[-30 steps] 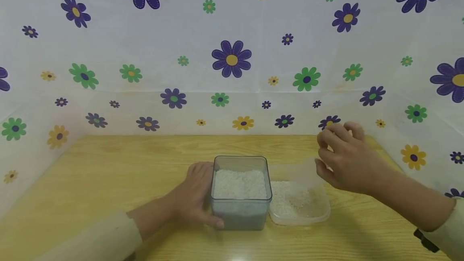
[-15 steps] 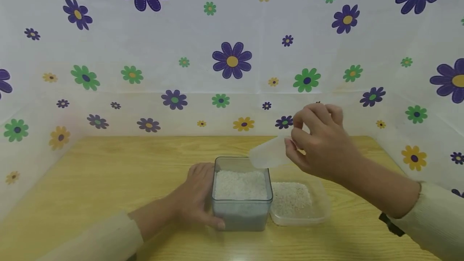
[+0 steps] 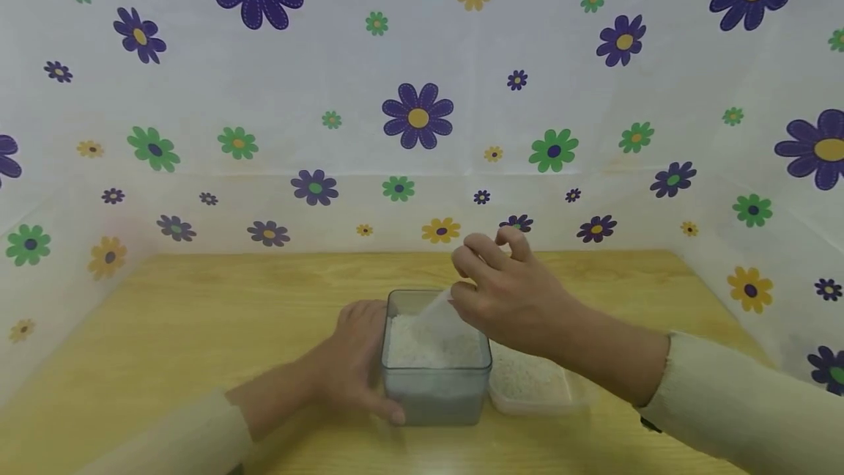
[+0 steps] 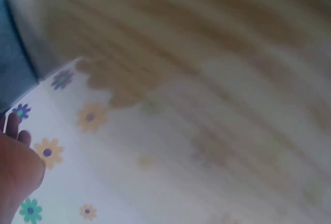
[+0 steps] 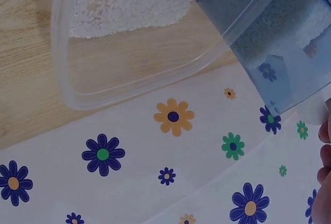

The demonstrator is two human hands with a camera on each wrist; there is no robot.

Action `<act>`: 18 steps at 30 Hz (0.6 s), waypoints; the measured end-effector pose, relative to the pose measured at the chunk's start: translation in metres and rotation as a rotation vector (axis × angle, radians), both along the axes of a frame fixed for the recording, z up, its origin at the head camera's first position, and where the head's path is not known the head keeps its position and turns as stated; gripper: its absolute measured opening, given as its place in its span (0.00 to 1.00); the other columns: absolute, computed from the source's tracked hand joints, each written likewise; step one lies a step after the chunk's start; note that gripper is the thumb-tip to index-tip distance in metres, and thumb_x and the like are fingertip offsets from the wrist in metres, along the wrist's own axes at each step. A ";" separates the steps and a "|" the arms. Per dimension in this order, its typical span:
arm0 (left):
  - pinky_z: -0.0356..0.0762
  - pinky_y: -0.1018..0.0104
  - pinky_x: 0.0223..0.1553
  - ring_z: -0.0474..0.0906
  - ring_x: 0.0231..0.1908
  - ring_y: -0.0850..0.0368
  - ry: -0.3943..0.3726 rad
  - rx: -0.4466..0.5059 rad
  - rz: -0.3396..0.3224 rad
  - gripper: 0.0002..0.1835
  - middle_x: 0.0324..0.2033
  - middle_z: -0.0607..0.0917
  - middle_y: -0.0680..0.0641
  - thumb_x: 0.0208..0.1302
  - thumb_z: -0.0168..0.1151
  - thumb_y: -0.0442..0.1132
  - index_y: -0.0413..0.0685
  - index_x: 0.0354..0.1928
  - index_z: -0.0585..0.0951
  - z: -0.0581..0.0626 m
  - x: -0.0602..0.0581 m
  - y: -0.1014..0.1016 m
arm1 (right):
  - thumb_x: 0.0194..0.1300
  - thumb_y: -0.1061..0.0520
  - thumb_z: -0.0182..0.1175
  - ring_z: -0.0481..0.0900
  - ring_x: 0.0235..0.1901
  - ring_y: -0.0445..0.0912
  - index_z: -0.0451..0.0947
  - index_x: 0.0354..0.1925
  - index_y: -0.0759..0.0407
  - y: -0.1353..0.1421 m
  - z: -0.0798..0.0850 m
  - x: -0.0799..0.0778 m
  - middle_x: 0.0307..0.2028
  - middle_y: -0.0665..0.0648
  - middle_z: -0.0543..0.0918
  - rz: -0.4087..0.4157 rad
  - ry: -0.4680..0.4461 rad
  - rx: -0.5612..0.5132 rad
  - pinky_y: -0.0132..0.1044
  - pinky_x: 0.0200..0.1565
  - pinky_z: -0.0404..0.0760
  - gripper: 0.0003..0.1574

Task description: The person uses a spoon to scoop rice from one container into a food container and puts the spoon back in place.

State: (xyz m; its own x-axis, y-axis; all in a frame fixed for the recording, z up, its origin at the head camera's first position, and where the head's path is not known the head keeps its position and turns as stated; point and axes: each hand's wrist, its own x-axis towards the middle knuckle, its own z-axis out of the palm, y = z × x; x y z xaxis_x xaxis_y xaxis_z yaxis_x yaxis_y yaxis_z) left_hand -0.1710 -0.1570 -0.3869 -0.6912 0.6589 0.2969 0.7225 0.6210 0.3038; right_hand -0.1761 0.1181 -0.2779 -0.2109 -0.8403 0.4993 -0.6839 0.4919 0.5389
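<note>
A square, clear blue-grey container (image 3: 435, 400) of white rice (image 3: 405, 349) stands mid-table. My left hand (image 3: 352, 358) holds its left side, thumb on the front face and fingers toward the back corner; in the left wrist view, the hand (image 4: 18, 169) shows beside the container's wall (image 4: 13, 53). My right hand (image 3: 508, 299) is over the back right of the rim, pinching a translucent white scoop (image 3: 438, 315) that slants down into the rice. Just right of the container sits a shallow clear tub (image 3: 532, 407) with more rice (image 3: 521, 372), partly hidden by my right forearm.
The wooden table (image 3: 217, 314) bears both containers. Behind it and along both sides hangs a white cloth (image 3: 356, 72) printed with purple, green and orange flowers. In the right wrist view, the shallow tub's rim (image 5: 62, 69) overlaps the taller container (image 5: 289, 84).
My right hand has carried the scoop left from the shallow tub, up over the taller container's rim, and down into its rice. The left hand has kept its place.
</note>
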 end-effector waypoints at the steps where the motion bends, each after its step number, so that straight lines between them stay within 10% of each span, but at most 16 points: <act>1: 0.55 0.41 0.63 0.64 0.57 0.52 -0.006 -0.003 -0.001 0.62 0.53 0.71 0.48 0.38 0.56 0.88 0.44 0.62 0.65 0.001 -0.001 0.000 | 0.62 0.61 0.63 0.67 0.46 0.52 0.75 0.21 0.51 -0.002 -0.001 0.000 0.35 0.53 0.72 -0.006 -0.004 0.011 0.52 0.49 0.63 0.14; 18: 0.56 0.44 0.62 0.62 0.57 0.53 -0.032 -0.050 0.002 0.61 0.53 0.69 0.51 0.32 0.69 0.82 0.46 0.61 0.64 0.005 -0.004 -0.002 | 0.71 0.48 0.60 0.66 0.51 0.51 0.81 0.30 0.54 -0.010 -0.009 0.002 0.41 0.52 0.71 -0.141 -0.210 0.047 0.49 0.52 0.63 0.15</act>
